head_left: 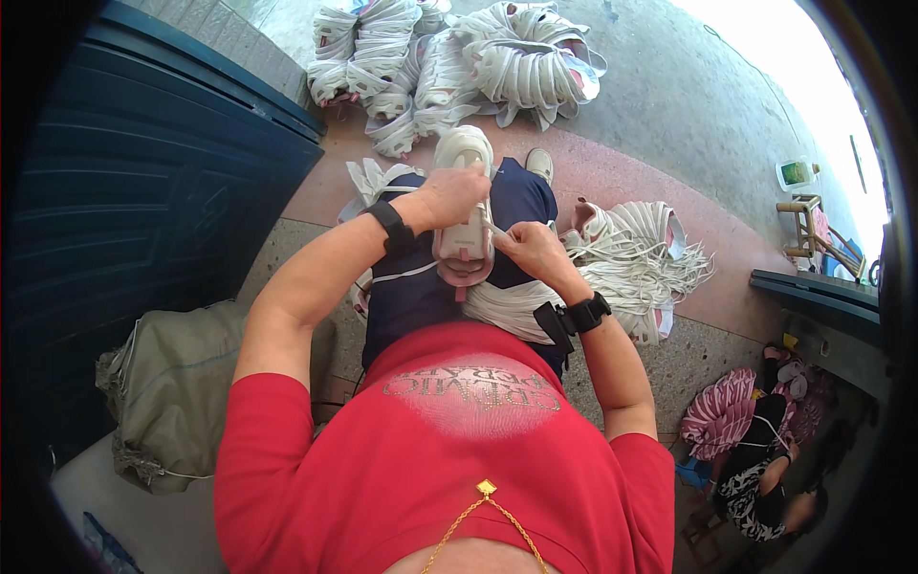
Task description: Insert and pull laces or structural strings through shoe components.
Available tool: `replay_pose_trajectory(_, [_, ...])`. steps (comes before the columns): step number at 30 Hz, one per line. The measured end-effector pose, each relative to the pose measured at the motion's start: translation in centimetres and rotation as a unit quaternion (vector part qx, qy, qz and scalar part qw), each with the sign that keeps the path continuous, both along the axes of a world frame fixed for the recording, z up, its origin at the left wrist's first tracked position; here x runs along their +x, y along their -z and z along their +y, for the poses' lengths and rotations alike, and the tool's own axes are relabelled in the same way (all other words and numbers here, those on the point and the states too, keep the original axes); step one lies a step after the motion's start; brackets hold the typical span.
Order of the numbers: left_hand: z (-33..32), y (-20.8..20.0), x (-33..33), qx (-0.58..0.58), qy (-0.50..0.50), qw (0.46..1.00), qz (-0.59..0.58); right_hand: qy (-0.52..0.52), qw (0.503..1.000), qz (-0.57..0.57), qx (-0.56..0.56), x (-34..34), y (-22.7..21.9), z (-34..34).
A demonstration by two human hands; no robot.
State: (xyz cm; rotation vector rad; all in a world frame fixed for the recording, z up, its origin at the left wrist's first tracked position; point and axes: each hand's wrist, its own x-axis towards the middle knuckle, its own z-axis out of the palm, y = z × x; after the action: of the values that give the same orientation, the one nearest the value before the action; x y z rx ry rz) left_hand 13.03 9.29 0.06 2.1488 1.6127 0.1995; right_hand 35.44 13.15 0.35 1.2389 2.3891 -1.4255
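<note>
A white shoe upper with a pinkish lining lies lengthwise over my lap, its toe pointing away from me. My left hand is closed on its middle, with the fingertips bent over the lacing area and partly hidden. At its right edge my right hand pinches a white shoelace between thumb and forefinger. Another length of lace trails out to the left over my dark blue trousers. A bundle of white laces rests across my right thigh, below my right hand.
Stacked white shoe uppers lie on the floor ahead. More uppers and loose laces are at my right. A dark blue door and a greenish sack stand left. Far right are a stool and another person beside pink uppers.
</note>
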Motion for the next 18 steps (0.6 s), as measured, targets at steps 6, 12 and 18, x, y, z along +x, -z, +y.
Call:
replay_pose_trajectory(6, [1.5,-1.6,0.2,-0.33,-0.199,0.908,-0.164,-0.072,0.977,0.078,0.186,-3.0,0.9,-4.1])
replay_pose_trajectory(12, [1.7,-0.2,2.9,-0.142,-0.128,0.981,-0.035,-0.13,0.976,0.146,0.098,1.3,-3.4,-0.9])
replay_pose_trajectory(18, [-2.5,2.2,-4.0,-0.027,-0.242,0.962,-0.123,0.13,0.976,0.031,0.174,3.2,-2.4,3.2])
